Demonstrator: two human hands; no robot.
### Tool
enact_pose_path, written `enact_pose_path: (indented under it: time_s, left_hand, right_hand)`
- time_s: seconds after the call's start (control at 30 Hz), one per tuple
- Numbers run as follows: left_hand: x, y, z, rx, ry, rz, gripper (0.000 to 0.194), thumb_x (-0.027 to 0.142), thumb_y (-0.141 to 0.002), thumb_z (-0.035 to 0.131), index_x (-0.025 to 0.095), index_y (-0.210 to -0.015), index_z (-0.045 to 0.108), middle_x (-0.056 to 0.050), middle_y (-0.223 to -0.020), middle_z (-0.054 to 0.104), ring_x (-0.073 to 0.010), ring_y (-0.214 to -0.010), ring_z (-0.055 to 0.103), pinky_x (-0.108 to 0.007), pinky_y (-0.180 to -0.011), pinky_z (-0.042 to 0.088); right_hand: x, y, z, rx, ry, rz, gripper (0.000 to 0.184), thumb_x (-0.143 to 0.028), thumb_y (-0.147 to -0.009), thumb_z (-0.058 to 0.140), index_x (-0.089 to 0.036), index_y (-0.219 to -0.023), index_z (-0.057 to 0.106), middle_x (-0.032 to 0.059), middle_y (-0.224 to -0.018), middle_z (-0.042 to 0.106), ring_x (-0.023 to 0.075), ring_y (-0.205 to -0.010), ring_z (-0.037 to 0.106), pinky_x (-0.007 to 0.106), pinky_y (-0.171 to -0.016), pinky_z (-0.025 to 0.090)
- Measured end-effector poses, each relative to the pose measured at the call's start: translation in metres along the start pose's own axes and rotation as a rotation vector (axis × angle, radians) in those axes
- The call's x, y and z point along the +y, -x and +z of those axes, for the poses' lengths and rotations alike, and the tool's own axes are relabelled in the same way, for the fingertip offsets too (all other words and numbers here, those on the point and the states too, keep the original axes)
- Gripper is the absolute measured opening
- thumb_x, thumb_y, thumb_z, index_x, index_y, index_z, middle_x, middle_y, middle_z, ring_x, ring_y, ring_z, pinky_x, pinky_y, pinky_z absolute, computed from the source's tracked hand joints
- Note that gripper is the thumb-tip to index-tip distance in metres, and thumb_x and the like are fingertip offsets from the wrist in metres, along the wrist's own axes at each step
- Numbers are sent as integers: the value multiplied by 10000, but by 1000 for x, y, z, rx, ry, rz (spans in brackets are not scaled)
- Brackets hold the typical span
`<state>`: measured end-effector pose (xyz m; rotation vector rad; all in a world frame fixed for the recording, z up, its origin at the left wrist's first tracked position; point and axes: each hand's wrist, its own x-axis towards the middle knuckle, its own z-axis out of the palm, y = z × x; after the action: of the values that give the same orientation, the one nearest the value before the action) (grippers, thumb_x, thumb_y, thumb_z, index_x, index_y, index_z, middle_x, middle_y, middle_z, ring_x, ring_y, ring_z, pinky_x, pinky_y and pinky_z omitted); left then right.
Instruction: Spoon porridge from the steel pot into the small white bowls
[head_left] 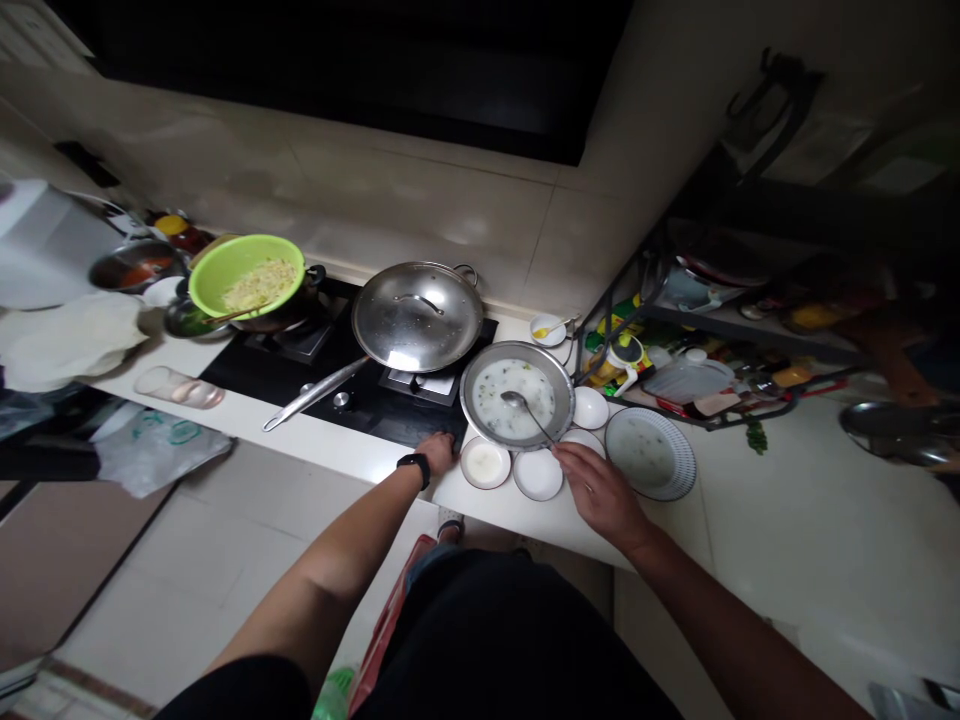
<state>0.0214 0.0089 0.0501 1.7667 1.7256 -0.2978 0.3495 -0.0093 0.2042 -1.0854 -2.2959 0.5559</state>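
From the head camera, the person's left hand (435, 452), with a black watch strap (414, 469) on the wrist, rests palm-down at the hob's front corner, fingers curled over and holding nothing. The right hand (598, 492) hangs over the small dishes, fingers loosely bent, with the fingertips at the end of a metal spoon (527, 413) handle (whether they actually grip it, I cannot tell). The spoon leans in a steel basin (517, 395) of thin white porridge, which sits at the black gas hob's (300, 385) right edge, just beside a lidded steel pan (417, 317).

A small white dish of liquid (485, 462), a white plate (538, 474) and a small white bowl (590, 407) crowd the basin's near side, leaving only a narrow strip before the counter's (525, 525) front edge. A blue-rimmed plate (649, 453) lies just right of them. Left of the lidded pan, a green bowl of shredded food (247, 275) sits well away from both hands.
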Motion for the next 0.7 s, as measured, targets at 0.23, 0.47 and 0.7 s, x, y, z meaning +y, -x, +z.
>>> enact_pose_path:
  time_s: [0.23, 0.47, 0.7]
  left_hand:
    - [-3, -4, 5, 18, -7, 13, 363, 455, -890, 594, 151, -1054, 703, -191, -1160, 714, -300, -1091, 682, -350, -931, 510]
    - [-4, -4, 6, 29, -16, 18, 355, 434, -890, 597, 145, -1066, 705, -195, -1166, 718, -306, -1093, 686, -356, -941, 507]
    - [-3, -2, 4, 20, -14, 9, 369, 436, -887, 597, 147, -1089, 707, -193, -1182, 713, -302, -1095, 686, -342, -913, 518]
  right_hand:
    - [-29, 21, 17, -87, -160, -106, 362, -163, -1000, 486, -250, -1286, 689, 103, -1220, 726, 218, -1085, 716, 332, -936, 608]
    - [-13, 36, 59, -117, -256, 14, 315, -244, -1020, 464, -250, -1196, 725, 124, -1200, 721, 250, -1081, 715, 410, -942, 608]
    - [0, 42, 84, 269, -873, 906, 477, -617, -873, 672, -163, -1017, 700, 121, -895, 768, 311, -862, 777, 446, -733, 649]
